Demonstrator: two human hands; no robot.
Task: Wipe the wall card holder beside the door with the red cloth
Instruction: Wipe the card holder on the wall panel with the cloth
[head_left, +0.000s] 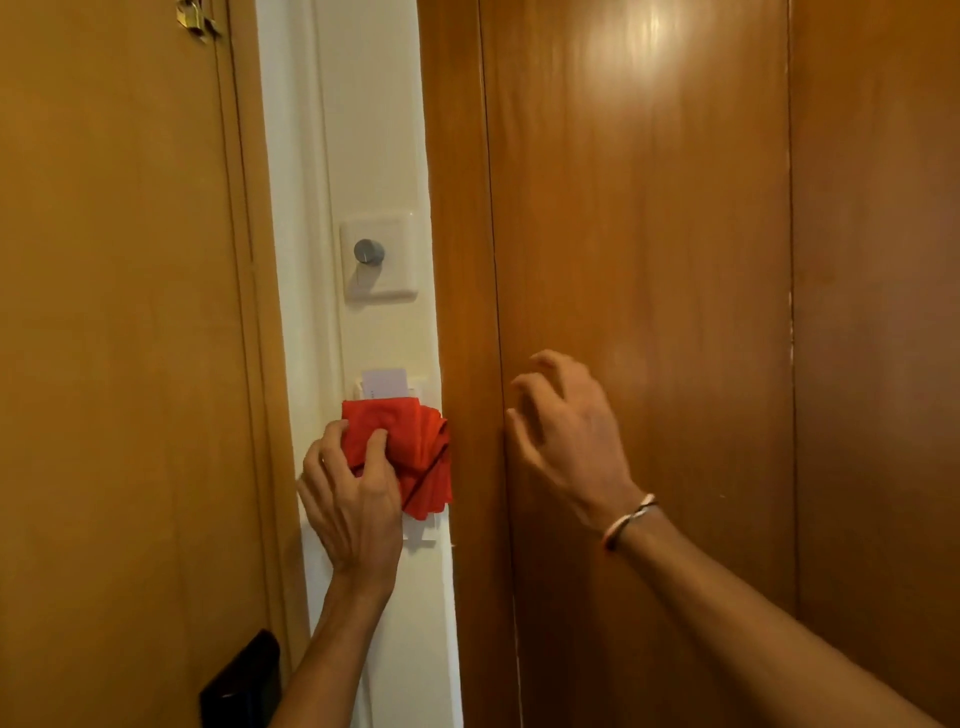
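Against the card holder (423, 538), left hand (353, 499) presses red cloth (410, 447).

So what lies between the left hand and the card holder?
In the head view, the red cloth lies between the left hand and the card holder, covering most of it.

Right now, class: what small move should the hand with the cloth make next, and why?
Probably slide the left hand and red cloth upward: the cloth covers the card holder in the middle, but the top edge near the white card shows uncovered.
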